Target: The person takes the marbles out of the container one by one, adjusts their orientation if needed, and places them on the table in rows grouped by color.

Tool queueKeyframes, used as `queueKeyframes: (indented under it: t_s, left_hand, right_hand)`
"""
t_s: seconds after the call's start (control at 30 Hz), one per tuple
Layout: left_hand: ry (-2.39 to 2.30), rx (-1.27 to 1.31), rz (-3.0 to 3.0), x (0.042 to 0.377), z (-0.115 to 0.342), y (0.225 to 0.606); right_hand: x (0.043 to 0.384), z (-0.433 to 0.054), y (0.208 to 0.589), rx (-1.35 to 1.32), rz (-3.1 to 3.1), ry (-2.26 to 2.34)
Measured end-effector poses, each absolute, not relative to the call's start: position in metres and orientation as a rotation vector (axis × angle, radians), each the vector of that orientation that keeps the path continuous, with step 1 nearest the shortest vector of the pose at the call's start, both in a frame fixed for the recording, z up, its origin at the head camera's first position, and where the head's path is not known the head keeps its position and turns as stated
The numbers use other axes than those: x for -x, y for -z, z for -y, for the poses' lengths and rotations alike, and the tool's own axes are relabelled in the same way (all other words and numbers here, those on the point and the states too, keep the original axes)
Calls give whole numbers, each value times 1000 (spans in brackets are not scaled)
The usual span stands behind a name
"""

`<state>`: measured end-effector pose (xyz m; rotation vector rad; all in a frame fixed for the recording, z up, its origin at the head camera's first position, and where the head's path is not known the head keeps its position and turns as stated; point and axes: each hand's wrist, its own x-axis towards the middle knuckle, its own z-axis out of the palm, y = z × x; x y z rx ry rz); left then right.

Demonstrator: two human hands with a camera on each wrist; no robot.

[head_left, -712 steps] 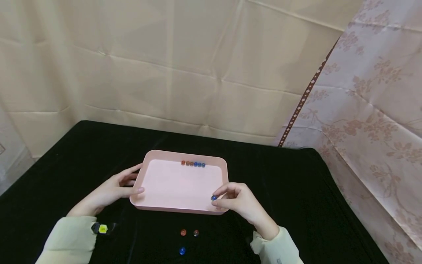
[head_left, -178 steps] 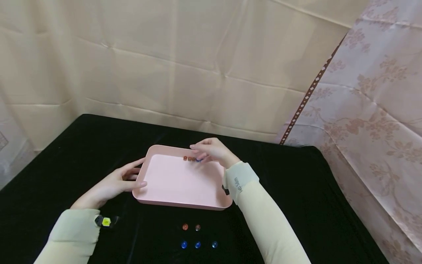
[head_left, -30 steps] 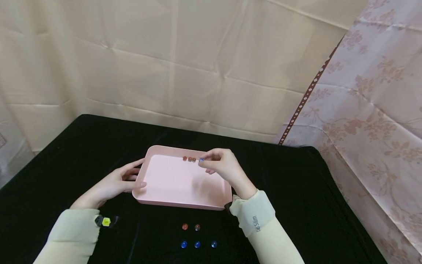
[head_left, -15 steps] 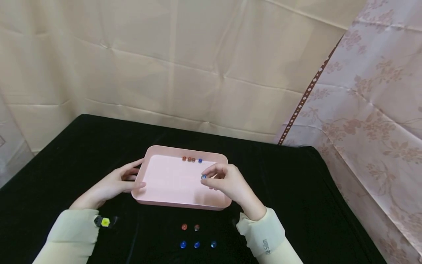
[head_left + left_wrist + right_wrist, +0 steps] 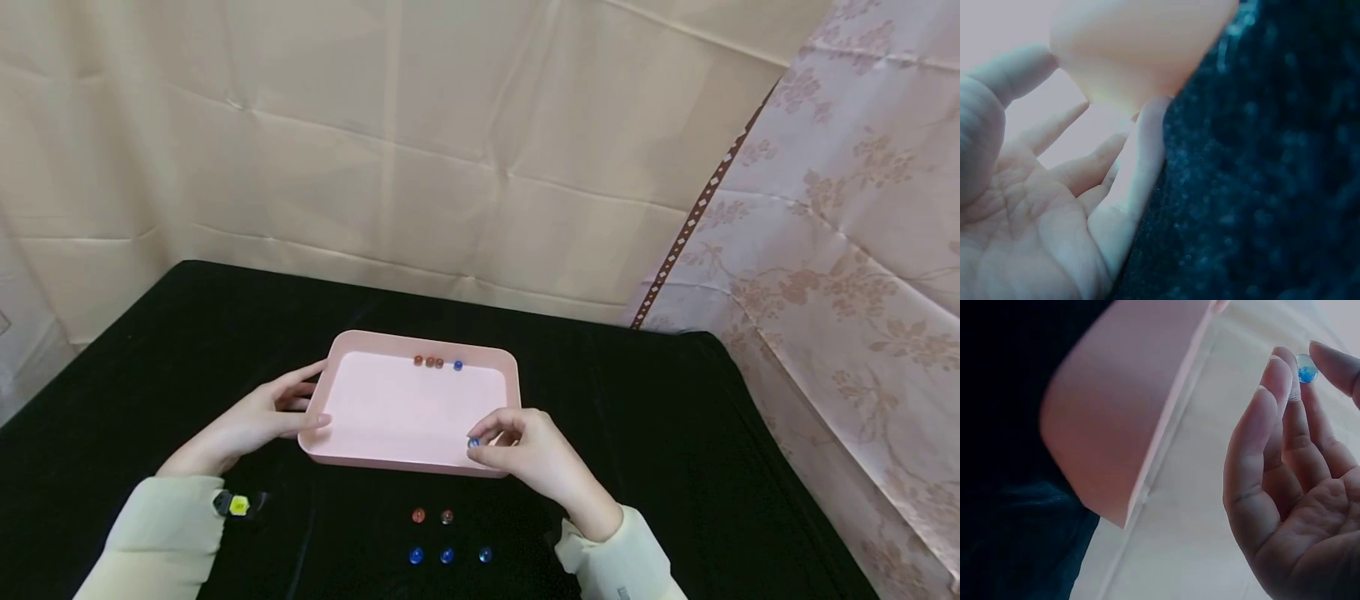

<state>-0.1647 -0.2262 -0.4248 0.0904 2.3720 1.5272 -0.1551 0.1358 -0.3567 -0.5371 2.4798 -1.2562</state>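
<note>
From where I stand, this is a fabric-screened tabletop station; whether the surrounding room is a home or a studio cannot be determined. Reference item: the black-covered table (image 5: 652,433), with hangings on its far, left and right sides. Behind the table: a plain cream cloth (image 5: 322,167), hanging with fold creases across it. Right of the table: a pale pink cloth (image 5: 847,275) with a floral print, resembling a household curtain; a brown patterned trim (image 5: 687,229) runs down its edge. Left of the table: a whitish hanging (image 5: 26,308).
</note>
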Motion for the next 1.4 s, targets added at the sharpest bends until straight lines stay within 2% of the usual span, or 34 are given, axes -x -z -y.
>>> queueKeyframes:
  t_s: [0.83, 1.4]
  left_hand:
    - [-1526, -93, -2371, 165, 227, 427]
    - [-1518, -81, -2378, 164, 226, 425]
  right_hand:
    - [113, -170, 383, 518, -2314, 1267]
    - [104, -196, 400, 504, -2244, 1220]
